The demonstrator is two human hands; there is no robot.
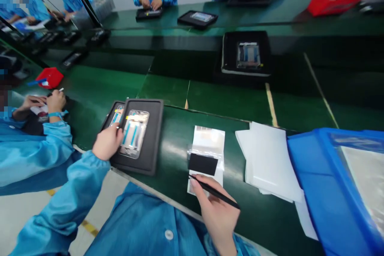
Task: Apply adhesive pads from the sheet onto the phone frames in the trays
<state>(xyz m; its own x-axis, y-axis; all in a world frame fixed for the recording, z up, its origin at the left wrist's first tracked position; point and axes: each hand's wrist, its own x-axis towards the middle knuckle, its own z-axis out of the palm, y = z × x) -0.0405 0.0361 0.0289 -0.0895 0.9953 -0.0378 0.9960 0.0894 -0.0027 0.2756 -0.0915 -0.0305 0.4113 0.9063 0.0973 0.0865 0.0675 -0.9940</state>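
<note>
My right hand grips black tweezers. Their tips are close to a white backing sheet bearing a black rectangular piece. My left hand has its fingers bent over the left edge of a black tray, closed on it as far as I can see. In that tray lies a phone frame with blue strips and a yellow tab. A second tray with another phone frame shows partly behind the first, overlapped by it.
White sheets lie to the right, beside a blue bin. Beyond is a lower strip carrying a black tray with a phone frame. A co-worker's hands work at left, near a red box. Other people sit opposite.
</note>
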